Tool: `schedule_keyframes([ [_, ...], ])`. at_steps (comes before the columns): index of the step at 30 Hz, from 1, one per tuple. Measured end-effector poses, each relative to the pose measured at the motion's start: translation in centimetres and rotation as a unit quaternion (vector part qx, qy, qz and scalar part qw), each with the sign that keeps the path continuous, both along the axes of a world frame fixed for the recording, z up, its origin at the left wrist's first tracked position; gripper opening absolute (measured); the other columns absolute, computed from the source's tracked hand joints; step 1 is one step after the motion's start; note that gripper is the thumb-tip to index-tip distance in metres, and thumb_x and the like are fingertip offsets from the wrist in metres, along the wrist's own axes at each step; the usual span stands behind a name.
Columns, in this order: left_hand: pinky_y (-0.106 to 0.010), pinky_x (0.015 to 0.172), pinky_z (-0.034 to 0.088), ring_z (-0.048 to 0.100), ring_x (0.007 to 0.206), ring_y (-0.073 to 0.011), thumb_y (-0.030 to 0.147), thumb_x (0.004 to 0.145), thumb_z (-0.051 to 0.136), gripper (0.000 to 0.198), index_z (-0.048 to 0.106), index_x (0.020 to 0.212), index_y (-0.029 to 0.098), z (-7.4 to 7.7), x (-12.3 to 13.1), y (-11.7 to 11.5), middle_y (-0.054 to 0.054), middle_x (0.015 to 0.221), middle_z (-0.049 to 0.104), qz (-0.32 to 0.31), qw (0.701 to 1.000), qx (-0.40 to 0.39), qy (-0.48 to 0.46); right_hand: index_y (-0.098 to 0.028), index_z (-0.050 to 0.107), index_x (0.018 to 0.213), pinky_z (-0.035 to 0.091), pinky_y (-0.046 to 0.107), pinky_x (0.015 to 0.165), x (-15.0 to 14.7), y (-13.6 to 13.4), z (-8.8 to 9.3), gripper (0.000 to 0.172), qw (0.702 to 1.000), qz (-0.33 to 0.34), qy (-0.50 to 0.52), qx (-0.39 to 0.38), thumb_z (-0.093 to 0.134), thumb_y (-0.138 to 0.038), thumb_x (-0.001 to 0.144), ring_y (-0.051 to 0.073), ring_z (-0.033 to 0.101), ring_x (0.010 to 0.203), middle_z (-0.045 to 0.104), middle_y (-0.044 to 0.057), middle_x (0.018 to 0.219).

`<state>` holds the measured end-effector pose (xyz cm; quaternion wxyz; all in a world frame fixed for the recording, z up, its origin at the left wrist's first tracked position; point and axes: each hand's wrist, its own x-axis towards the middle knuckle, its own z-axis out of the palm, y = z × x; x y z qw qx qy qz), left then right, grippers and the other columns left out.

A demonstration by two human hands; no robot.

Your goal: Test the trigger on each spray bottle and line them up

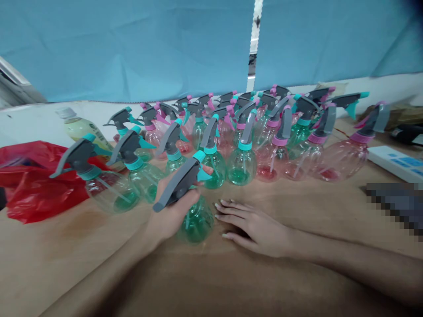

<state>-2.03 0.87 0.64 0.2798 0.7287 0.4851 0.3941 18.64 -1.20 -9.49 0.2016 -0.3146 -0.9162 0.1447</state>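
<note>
My left hand (pixel 175 211) is wrapped round the neck of a green spray bottle (pixel 197 222) with a grey and turquoise trigger head. The bottle is close to the table (pixel 251 281); I cannot tell whether its base touches. To the right of it, my right hand (pixel 251 226) lies palm down on the wood, fingers stretched out and holding nothing. Just beyond my hands stand several more spray bottles in rows, among them a green one (pixel 242 165) with a turquoise collar and a pink one (pixel 271 160) with a pink collar. My left hand hides part of the bottles behind it.
At the left are a red plastic bag (pixel 42 193) and a drink bottle (pixel 82 127) with a white cap. A white box with blue markings (pixel 398 160) lies at the right, near a blurred-out dark object (pixel 396 204). Behind the bottles hangs blue sheeting (pixel 148 48).
</note>
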Motion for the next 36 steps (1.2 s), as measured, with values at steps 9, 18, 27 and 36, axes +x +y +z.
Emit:
schedule_keyframes([
  [9,-0.035,0.081,0.052,0.064,0.086,-0.0212,0.023,0.072,0.056,0.029,0.064,0.1,0.027,-0.8,-0.5,0.8,-0.001,0.104,0.068,-0.043,0.998,-0.011,-0.034,-0.015,0.047,0.134,0.027,0.042,0.113,0.0,0.0,0.0,0.048,1.0,0.001,-0.014,-0.006,0.042,-0.041,0.094,0.021,0.032,0.136,0.042,0.009,0.144],
  [18,-0.034,0.081,0.052,0.064,0.085,-0.0196,0.023,0.075,0.055,0.029,0.064,0.103,0.027,-1.0,-0.6,0.8,0.0,0.11,0.066,-0.05,0.998,-0.004,-0.044,-0.016,0.047,0.134,0.027,0.042,0.113,0.0,0.0,0.0,0.047,1.0,-0.001,0.003,-0.004,0.044,-0.04,0.094,0.021,0.034,0.135,0.044,0.009,0.143],
  [27,-0.034,0.082,0.053,0.066,0.085,-0.0193,0.022,0.074,0.053,0.029,0.064,0.1,0.029,-0.5,-0.3,0.3,0.002,0.111,0.066,-0.04,0.999,-0.004,-0.029,-0.016,0.046,0.135,0.027,0.041,0.113,0.0,0.0,0.0,0.048,1.0,0.0,-0.002,-0.002,0.043,-0.04,0.094,0.021,0.033,0.135,0.043,0.009,0.143],
  [36,-0.035,0.078,0.054,0.067,0.083,-0.0206,0.023,0.073,0.053,0.031,0.064,0.101,0.029,-0.7,-0.4,0.5,0.001,0.102,0.069,-0.036,0.999,0.003,-0.023,-0.016,0.047,0.134,0.027,0.041,0.113,0.0,0.0,-0.1,0.047,1.0,-0.002,-0.012,-0.001,0.042,-0.041,0.094,0.021,0.033,0.135,0.043,0.008,0.143],
])
